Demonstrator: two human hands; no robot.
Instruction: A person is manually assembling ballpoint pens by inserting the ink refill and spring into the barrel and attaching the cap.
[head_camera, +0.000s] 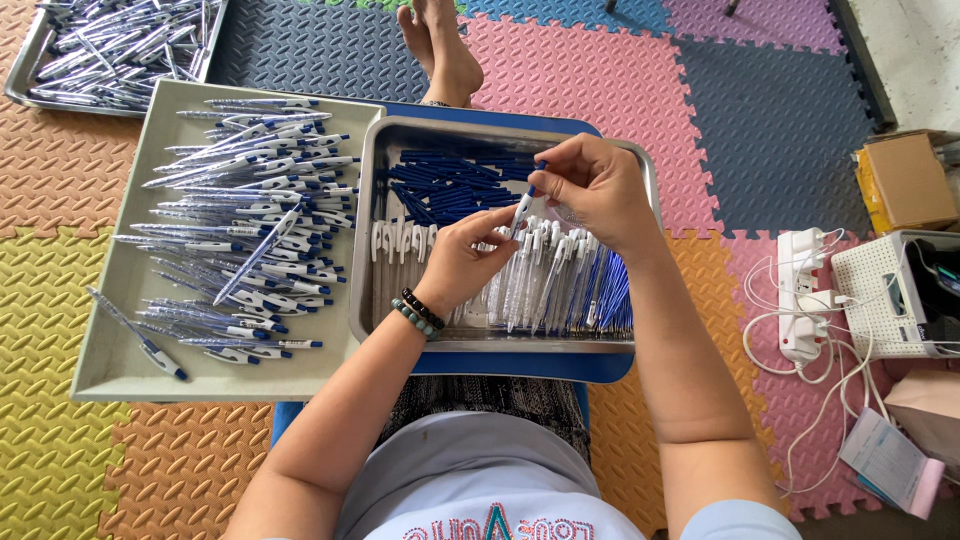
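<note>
While both hands meet above the steel tray (640, 165), the left hand (462, 262) pinches a clear pen barrel (521, 211) and the right hand (592, 185), fingers closed, grips its blue top. Left of that tray: beige tray (120, 360) of assembled pens (250, 230).

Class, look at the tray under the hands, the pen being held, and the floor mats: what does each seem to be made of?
Tray: likely stainless steel, a shiny grey reflective rim. Pen: apparently plastic, clear barrel with blue tip, held by the left hand and right hand. Floor mats: probably foam, matte, textured, interlocking edges.
</note>
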